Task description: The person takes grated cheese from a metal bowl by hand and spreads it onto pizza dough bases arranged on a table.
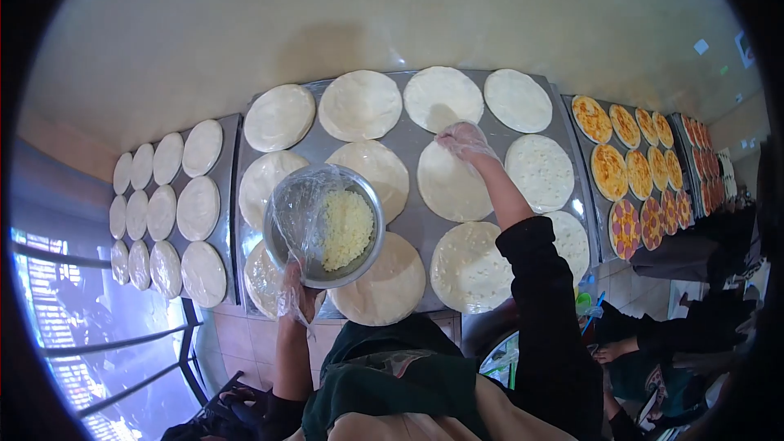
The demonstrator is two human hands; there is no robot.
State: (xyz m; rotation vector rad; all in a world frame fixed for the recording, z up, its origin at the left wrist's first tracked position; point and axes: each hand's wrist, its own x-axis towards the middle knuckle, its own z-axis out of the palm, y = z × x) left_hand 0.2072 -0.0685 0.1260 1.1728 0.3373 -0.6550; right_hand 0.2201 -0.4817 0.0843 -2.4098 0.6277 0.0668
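Observation:
In the head view, my left hand, in a clear plastic glove, grips the near rim of a metal bowl. A heap of pale yellow shreds, like grated cheese, lies in its right half; clear plastic film covers part of the left. My right hand, gloved too, hangs over the far edge of a flat dough round. Its fingers are drawn together, and what they hold is hidden. Just beyond lies another dough round. Small dimples mark the dough rounds on the right.
The dough lies in rows on a metal tray. To the left, another tray carries plain rounds. Sauced and topped pizzas fill trays to the right. At lower right is a co-worker's hand; a wall stands behind the trays.

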